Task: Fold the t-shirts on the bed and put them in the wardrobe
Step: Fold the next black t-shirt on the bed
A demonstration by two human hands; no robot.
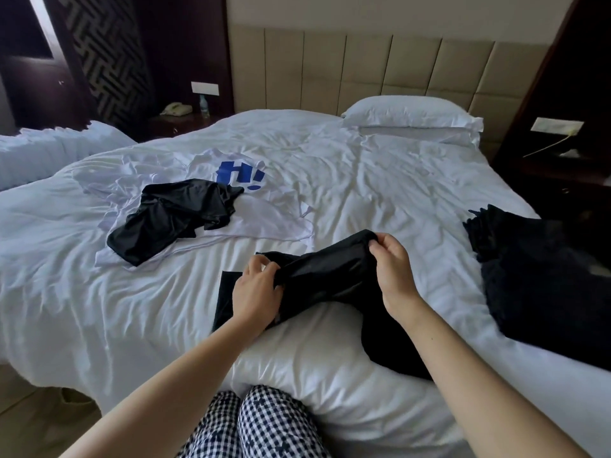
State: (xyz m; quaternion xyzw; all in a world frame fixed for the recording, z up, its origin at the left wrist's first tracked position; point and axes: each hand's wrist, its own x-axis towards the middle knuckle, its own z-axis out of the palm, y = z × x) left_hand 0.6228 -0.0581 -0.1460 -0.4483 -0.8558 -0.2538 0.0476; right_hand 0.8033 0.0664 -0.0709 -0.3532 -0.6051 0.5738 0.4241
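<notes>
A black t-shirt (330, 276) lies bunched on the white bed (380, 180) in front of me. My left hand (256, 289) grips its left part, fingers curled into the cloth. My right hand (391, 269) pinches its raised upper edge. Farther left, a white t-shirt with a blue print (254, 213) lies spread out, with a crumpled black t-shirt (172, 216) on top of it. Another dark garment (542, 279) lies flat at the bed's right edge.
A white pillow (410, 115) rests against the padded headboard (363, 67). A nightstand with a phone (176, 109) and a bottle (204, 105) stands at the back left. A second bed (43, 150) is at far left, a dark side table (558, 166) at right.
</notes>
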